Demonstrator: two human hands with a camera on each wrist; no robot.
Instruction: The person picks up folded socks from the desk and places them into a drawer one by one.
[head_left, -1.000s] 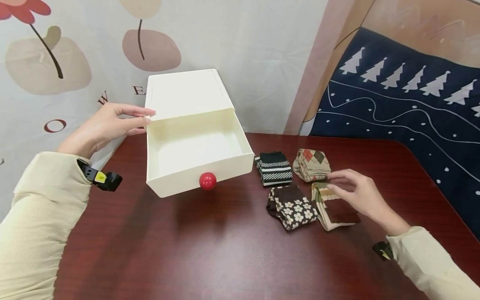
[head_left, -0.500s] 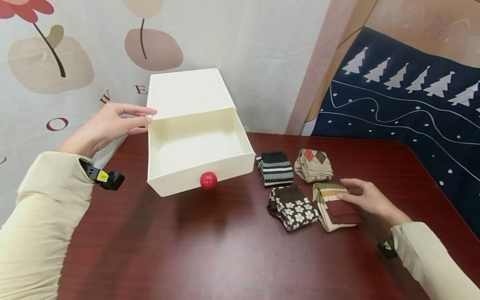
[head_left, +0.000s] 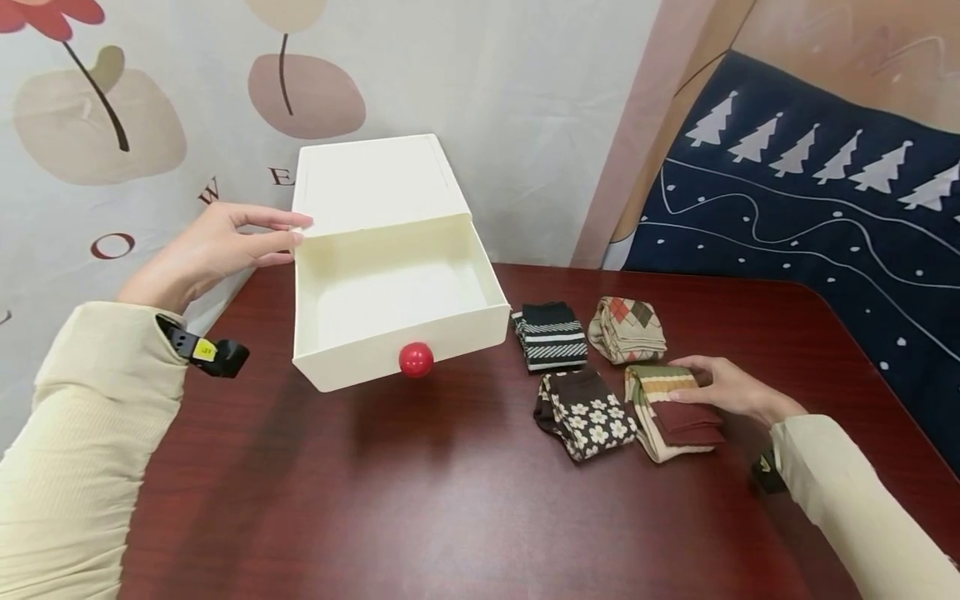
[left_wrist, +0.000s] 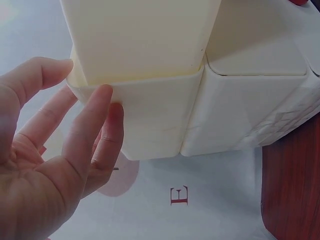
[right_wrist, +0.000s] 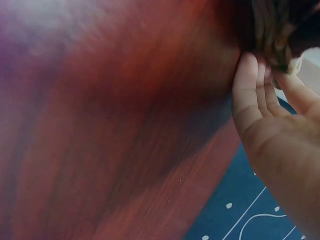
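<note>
The right hand [head_left: 731, 387] pinches the folded green, yellow and maroon socks [head_left: 686, 425] at their far right side, thumb on top and fingers at the edge. In the right wrist view a dark, blurred bit of these socks [right_wrist: 272, 35] lies between thumb and fingers. The left hand [head_left: 217, 246] touches the front left corner of a white drawer unit [head_left: 378, 183], fingers fairly straight along its edge. Its drawer [head_left: 480, 329], with a red knob [head_left: 416, 360], is pulled out and has nothing inside. The left wrist view shows the fingers [left_wrist: 102, 100] against the casing's side.
Beside the drawer lie black-and-white striped socks [head_left: 553, 340], beige argyle socks [head_left: 626, 329] and brown flowered socks [head_left: 588, 417], each folded. Another white unit [left_wrist: 240, 105] adjoins the first below. Patterned cloths hang behind the dark red table [head_left: 450, 517].
The right hand has lowered from above the folded multicoloured socks, moving slightly right and then in against their far edge. The left hand keeps its place at the drawer unit's corner.
</note>
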